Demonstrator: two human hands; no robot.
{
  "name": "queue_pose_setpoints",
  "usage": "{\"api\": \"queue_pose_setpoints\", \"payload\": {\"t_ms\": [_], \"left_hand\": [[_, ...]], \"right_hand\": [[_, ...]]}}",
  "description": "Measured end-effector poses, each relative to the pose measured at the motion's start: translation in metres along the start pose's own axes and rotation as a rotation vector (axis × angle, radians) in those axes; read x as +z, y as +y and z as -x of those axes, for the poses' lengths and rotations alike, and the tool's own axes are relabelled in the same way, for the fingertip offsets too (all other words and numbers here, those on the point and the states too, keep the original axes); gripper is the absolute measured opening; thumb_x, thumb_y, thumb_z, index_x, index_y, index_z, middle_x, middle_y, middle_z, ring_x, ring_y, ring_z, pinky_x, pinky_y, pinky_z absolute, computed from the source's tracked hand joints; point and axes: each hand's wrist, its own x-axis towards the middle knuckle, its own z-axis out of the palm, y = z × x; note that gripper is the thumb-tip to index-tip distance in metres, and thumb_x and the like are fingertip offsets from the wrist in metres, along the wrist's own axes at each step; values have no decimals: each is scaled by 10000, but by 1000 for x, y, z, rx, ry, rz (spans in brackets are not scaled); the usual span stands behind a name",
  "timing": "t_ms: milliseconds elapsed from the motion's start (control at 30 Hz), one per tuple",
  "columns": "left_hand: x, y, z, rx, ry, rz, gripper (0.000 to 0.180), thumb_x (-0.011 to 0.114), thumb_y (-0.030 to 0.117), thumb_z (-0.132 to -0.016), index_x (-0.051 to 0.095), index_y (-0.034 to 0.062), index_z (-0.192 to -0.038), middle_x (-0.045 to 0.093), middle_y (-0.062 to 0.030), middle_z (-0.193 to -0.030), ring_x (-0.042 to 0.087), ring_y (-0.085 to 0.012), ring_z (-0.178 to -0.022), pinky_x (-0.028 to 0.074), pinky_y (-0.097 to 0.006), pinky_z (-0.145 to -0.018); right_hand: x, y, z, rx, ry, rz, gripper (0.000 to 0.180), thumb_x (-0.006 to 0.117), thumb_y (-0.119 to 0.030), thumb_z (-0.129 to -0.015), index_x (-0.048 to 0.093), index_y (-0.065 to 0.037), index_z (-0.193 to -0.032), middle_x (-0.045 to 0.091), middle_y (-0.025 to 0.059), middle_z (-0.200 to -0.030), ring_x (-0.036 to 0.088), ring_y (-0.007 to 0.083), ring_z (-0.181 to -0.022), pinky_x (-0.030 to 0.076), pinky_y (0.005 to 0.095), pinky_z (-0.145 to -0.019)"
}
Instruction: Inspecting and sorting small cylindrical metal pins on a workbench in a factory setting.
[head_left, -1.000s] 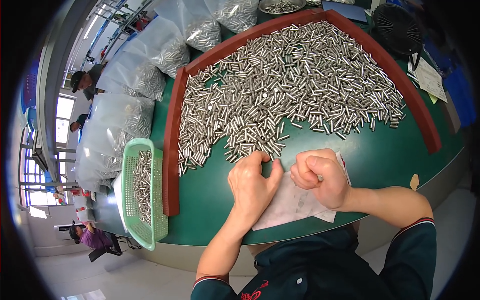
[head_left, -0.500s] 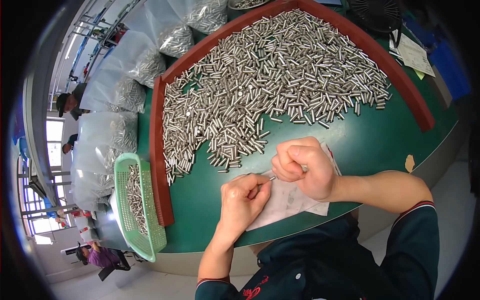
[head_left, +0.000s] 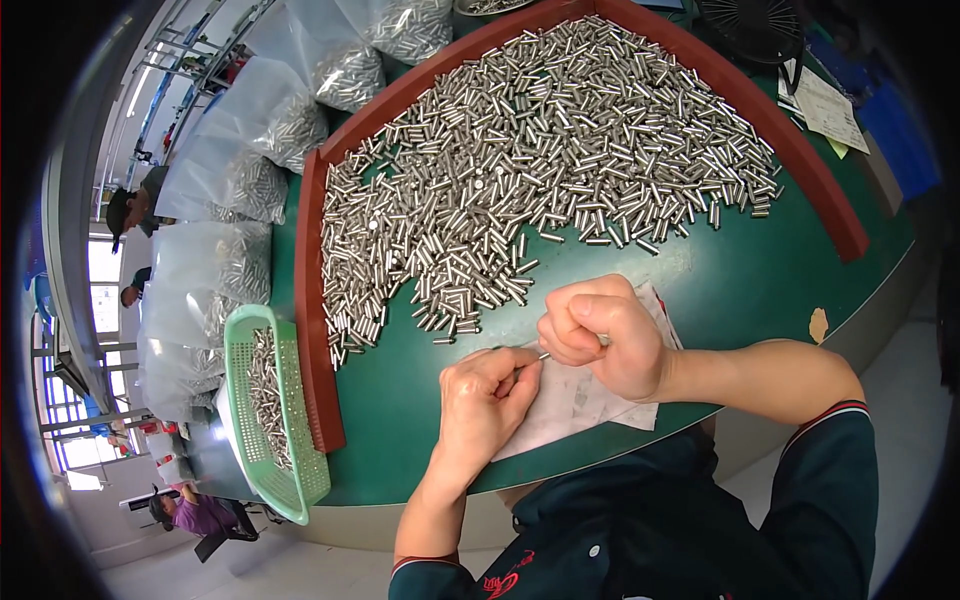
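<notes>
In the lower middle of the frame, the left hand (head_left: 487,400) and the right hand (head_left: 600,335) meet above a white sheet of paper (head_left: 590,400) that lies on the green table (head_left: 740,290). The right hand is curled into a loose fist, and its thumb and first finger are pressed together on a thin metal pin (head_left: 545,355), which sticks out to the left. The fingers of the left hand are bent and close together, with the tips at the other end of the pin; it seems they pinch it too, but the view is too small to be sure. The pin is just between the two hands, above the left part of the paper.

Above the hands, a big heap of small metal cylinders (head_left: 560,170) covers the middle and upper part of the table, inside a red-brown raised border (head_left: 310,330) that runs along the left and the top right. At the lower left, a green plastic basket (head_left: 285,490) with some cylinders inside stands just outside the border. At the upper left are clear plastic bags (head_left: 230,200) full of the same parts. A black fan (head_left: 750,25) is at the top right, near some papers (head_left: 825,105).
</notes>
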Motion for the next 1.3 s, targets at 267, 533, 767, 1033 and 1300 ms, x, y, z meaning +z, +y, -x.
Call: {"api": "queue_pose_setpoints", "payload": {"t_ms": [267, 533, 767, 1033, 1300], "left_hand": [[0, 0, -1, 41, -26, -7, 73, 619, -5, -647, 549, 10, -639, 405, -61, -457, 414, -187, -397, 341, -298, -403], [1, -5, -1, 78, -34, -4, 164, 601, -16, -647, 456, 2, -573, 431, -102, -466, 446, -254, -406, 350, -326, -403], [1, 3, 1, 30, -6, -9, 91, 603, -7, -671, 521, -3, -632, 412, -80, -458, 436, -192, -392, 341, -302, -397], [-14, -25, -2, -371, -255, 1452, 103, 538, 98, -834, 499, 30, -902, 520, -60, -775, 322, -35, -522, 280, -160, -468], [-17, -24, -4, -377, -137, 1344, 127, 502, 73, -851, 535, 20, -962, 533, -85, -795, 335, -41, -530, 302, -168, -483]], "right_hand": [[5, 5, 2, -52, -23, 80, 352, 370, -228, -802, 270, -76, -501, 248, -13, -464, 210, 95, -447, 199, 247, -440], [11, 5, -2, -117, -31, 199, 365, 377, -228, -798, 270, -58, -493, 267, -1, -462, 223, 94, -454, 204, 252, -435], [9, 7, 3, -134, 0, 138, 333, 329, -188, -818, 282, -63, -513, 257, -12, -475, 222, 85, -457, 200, 249, -437], [1, 5, 6, -47, -36, 50, 303, 327, -163, -817, 269, -70, -535, 267, -21, -495, 215, 70, -459, 198, 233, -428], [2, 5, 2, -4, -30, -14, 303, 325, -169, -809, 280, -75, -525, 259, -24, -476, 214, 66, -449, 184, 231, -426]]}}
